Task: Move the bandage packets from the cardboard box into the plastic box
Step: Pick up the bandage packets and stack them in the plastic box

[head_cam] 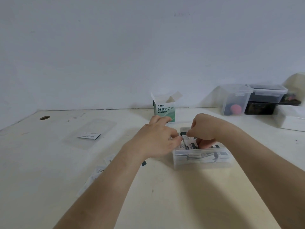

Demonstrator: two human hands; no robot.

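Note:
A clear plastic box (202,160) stands on the table in front of me, holding several bandage packets (189,142). My right hand (203,129) reaches down into the box, fingers curled and pinching the packets from above. My left hand (156,138) rests at the box's left edge, its fingertips pinching the same stack of packets. Behind the hands stands the green and white cardboard box (165,109), upright with its top flaps open. Its inside is hidden.
A clear lid (92,134) lies at the left with one packet (89,135) on it. Loose packets (99,171) lie under my left forearm. Clear lidded containers (250,100) and a white box (290,119) stand at the back right. A round hole (44,118) marks the table's far left.

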